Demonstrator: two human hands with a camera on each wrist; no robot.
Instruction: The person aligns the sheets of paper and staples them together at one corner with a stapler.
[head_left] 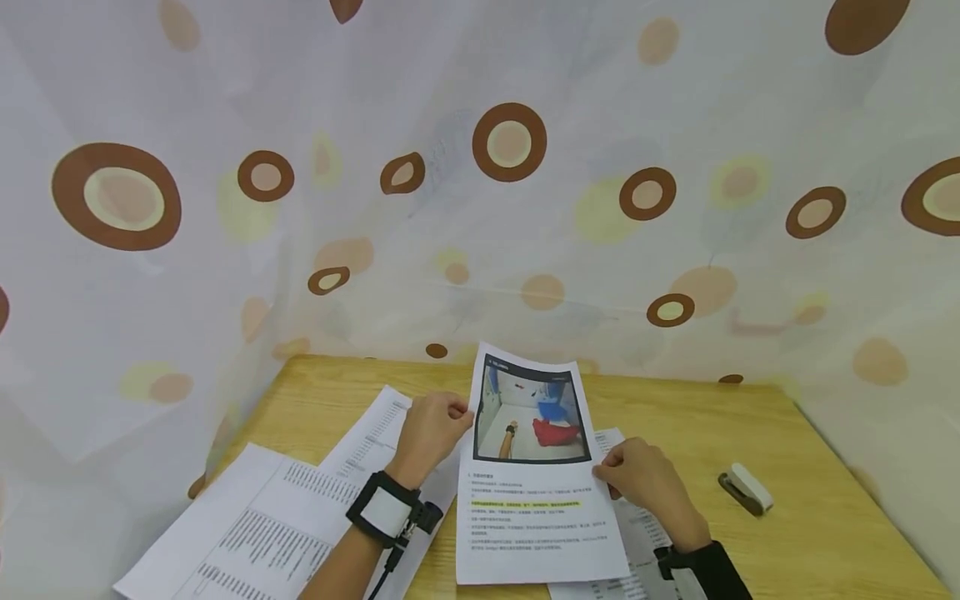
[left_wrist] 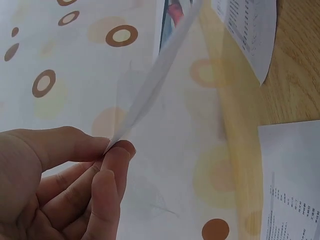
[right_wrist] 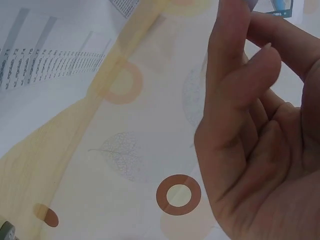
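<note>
A printed sheet of paper (head_left: 536,521) with a colour photo on top and one yellow-highlighted line stands raised between both hands. At its left edge the left hand (head_left: 431,433) pinches it between thumb and fingers; the left wrist view shows this sheet (left_wrist: 155,80) nearly edge-on, with the thumb of the left hand (left_wrist: 70,185) on one side. My right hand (head_left: 652,483) pinches the sheet's right edge. In the right wrist view the right hand (right_wrist: 265,115) has its fingers bent, and a corner of the printed photo shows behind it.
Two text-covered sheets (head_left: 247,533) overlap on the left of the wooden table (head_left: 750,433). Another printed page (head_left: 648,542) lies partly under the raised sheet. A small white and dark stapler (head_left: 746,489) rests on the right. A dotted curtain (head_left: 450,225) hangs behind.
</note>
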